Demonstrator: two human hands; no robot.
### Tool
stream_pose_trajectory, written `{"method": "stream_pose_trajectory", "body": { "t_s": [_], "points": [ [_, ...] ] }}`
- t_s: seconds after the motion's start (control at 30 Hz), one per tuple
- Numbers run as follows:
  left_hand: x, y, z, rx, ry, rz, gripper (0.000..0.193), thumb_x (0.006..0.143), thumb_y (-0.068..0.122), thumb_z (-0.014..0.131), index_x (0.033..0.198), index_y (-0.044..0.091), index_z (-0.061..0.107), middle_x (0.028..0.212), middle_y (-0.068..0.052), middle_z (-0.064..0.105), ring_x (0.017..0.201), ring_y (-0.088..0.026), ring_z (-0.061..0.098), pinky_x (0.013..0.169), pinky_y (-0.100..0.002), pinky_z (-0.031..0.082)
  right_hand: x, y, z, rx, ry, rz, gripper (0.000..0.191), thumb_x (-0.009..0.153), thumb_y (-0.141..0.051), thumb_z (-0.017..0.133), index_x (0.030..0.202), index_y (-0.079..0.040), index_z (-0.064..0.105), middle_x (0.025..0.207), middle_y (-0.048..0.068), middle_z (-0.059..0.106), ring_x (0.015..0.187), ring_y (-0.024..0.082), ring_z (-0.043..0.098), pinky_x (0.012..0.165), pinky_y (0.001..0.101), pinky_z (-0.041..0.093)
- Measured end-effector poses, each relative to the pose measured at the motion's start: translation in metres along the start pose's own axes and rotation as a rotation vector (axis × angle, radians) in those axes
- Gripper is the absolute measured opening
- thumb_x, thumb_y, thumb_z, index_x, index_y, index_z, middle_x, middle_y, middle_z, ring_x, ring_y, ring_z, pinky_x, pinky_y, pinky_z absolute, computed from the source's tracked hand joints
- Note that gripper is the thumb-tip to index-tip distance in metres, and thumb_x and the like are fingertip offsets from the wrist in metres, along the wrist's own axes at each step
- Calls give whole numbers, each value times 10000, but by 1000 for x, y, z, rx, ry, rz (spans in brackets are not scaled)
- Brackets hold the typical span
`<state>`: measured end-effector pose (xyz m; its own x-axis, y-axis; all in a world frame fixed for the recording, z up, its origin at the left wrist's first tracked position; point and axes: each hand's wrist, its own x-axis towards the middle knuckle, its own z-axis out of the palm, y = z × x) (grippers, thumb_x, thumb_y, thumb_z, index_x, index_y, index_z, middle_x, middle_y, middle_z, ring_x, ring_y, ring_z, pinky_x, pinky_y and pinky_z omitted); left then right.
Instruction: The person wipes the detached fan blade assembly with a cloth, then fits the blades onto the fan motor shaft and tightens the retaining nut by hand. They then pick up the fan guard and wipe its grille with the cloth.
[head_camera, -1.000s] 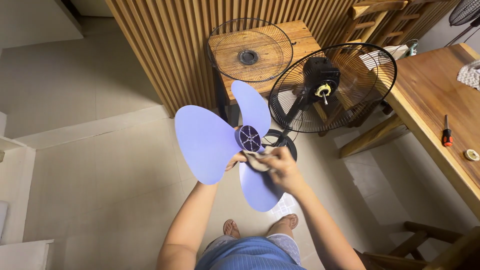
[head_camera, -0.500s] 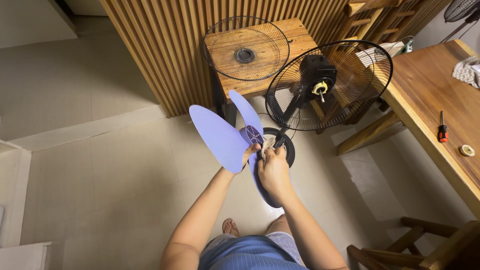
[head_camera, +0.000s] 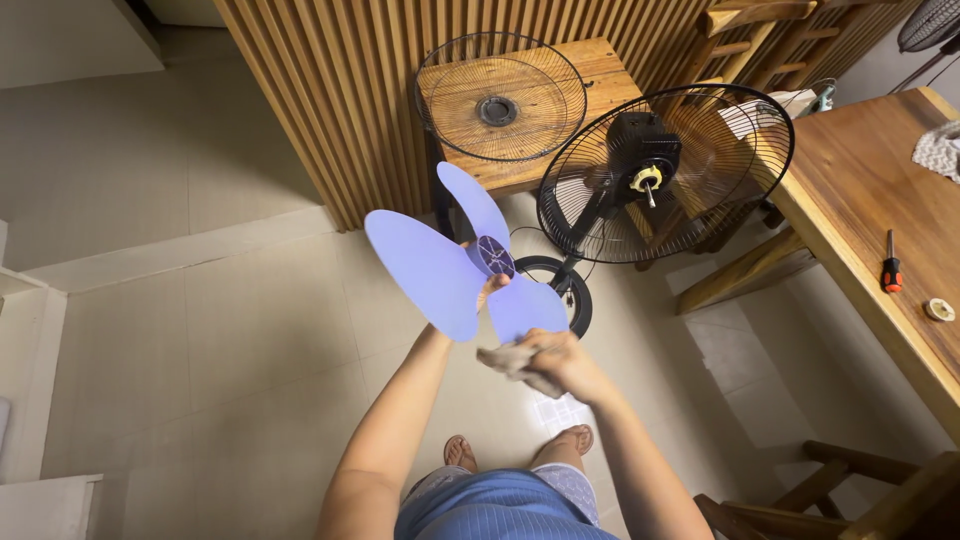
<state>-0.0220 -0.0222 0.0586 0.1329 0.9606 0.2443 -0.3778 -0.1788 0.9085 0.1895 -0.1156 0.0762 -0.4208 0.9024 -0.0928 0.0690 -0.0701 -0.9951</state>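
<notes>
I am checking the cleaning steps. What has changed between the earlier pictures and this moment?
The purple fan blade, edge-on half a second ago, has turned broadside to the camera again. The right hand has come down off the hub with a brownish cloth to the lowest blade's tip. The left hand still holds the hub. The fan on its stand and the loose front grille stayed put.

A round black wire fan guard (head_camera: 500, 97) is lying on the small wooden table (head_camera: 600, 70) ahead of me. A red-handled screwdriver (head_camera: 891, 264) is resting on the long wooden bench (head_camera: 860, 190) beside me.
</notes>
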Motion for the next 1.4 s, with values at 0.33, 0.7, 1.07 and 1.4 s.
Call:
{"method": "stream_pose_trajectory", "body": {
  "t_s": [0.33, 0.7, 1.07, 1.4],
  "points": [
    [-8, -7, 21, 142, -3, 41, 882, 682, 485, 938, 1327, 26, 550, 1175, -43, 627, 1091, -147, 602, 949, -297, 529, 27, -4, -65, 382, 505, 270, 274, 981, -274, 588, 1080, -19, 609, 966, 82, 655, 874, 189, 651, 755, 364, 554],
    [-1, -17, 30, 58, -67, 68, 694, 776, 435, 910, 1228, -11, 631, 1110, -68, 666, 1018, -177, 625, 902, -317, 543, 22, -17, 30, -775, 598, -414, 636, 879, -138, 742, 1356, 148, 432, 1460, 334, 408, 1332, 478, 430, 1095, 486, 383],
    [1, -26, -13, -445, -64, -232, 481, 845, 270, 823, 1215, 20, 645, 1109, -84, 690, 992, -197, 664, 897, -349, 558, 8, 0, 18, -784, 713, -510, 424, 932, 39, 560, 1352, 86, 538, 1403, 279, 561, 1330, 457, 558, 1134, 448, 445],
    [-19, 45, 35, -150, -137, -81, 702, 701, 257, 870, 1315, 71, 585, 1137, -28, 657, 1070, -156, 612, 962, -319, 516, 40, -32, 15, -785, 736, -240, 304, 1083, -224, 475, 900, -8, 586, 742, 224, 631, 700, 445, 620, 634, 502, 476]
  ]
}}
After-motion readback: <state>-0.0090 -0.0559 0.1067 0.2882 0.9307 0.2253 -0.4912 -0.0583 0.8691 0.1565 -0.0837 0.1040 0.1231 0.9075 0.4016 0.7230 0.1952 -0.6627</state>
